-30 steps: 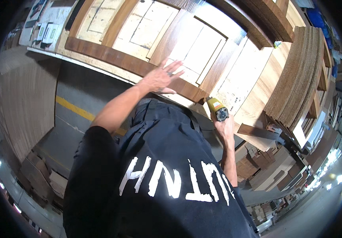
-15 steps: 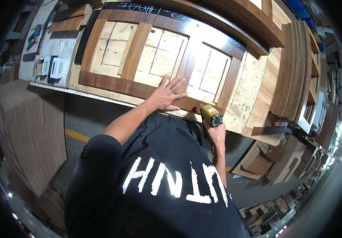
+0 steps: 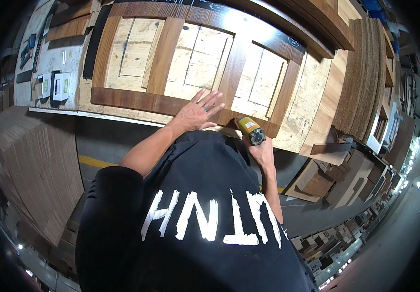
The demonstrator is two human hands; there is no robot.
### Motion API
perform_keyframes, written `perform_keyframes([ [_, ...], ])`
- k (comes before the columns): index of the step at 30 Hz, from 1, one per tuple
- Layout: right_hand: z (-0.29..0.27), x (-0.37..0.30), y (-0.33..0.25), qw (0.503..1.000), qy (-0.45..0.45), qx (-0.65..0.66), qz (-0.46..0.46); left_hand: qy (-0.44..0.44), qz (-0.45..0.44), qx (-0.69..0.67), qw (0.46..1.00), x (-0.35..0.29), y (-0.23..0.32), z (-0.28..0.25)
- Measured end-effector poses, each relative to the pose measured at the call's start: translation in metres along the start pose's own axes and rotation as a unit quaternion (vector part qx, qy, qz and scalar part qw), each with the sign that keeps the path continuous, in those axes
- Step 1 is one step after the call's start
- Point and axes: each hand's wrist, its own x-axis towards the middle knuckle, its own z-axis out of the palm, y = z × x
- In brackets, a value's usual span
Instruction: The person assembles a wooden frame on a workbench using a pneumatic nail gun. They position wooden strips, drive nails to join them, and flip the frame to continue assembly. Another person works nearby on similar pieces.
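Observation:
My left hand [image 3: 196,113] lies flat, fingers spread, on the near rail of a dark brown wooden frame [image 3: 137,100] with several open panels, which lies on a pale workbench [image 3: 303,104]. My right hand [image 3: 261,152] grips a yellow power tool [image 3: 249,130] at the frame's near edge, just right of my left hand. My dark shirt with white lettering fills the lower middle of the view.
Stacks of brown boards [image 3: 361,78] stand at the right of the bench. Small boxes and tools [image 3: 54,85] lie on its left end. A wood-grain panel stack [image 3: 34,170] stands at lower left. A grey floor with a yellow line [image 3: 98,160] runs below the bench.
My left hand came down from a raised position onto the frame's near rail. My right hand moved the yellow tool left, closer to the left hand and the frame edge.

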Motion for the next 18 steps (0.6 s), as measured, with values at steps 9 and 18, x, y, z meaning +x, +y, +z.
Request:
perform_keyframes([
  [9, 0.008, 0.033, -0.019, 0.991, -0.053, -0.101, -0.067, -0.033, -0.009, 0.008, 0.999, -0.001, -0.001, -0.006],
  [18, 0.009, 0.043, -0.018, 0.981, -0.072, -0.156, -0.092, 0.017, -0.008, -0.03, 0.999, -0.003, -0.003, 0.008],
])
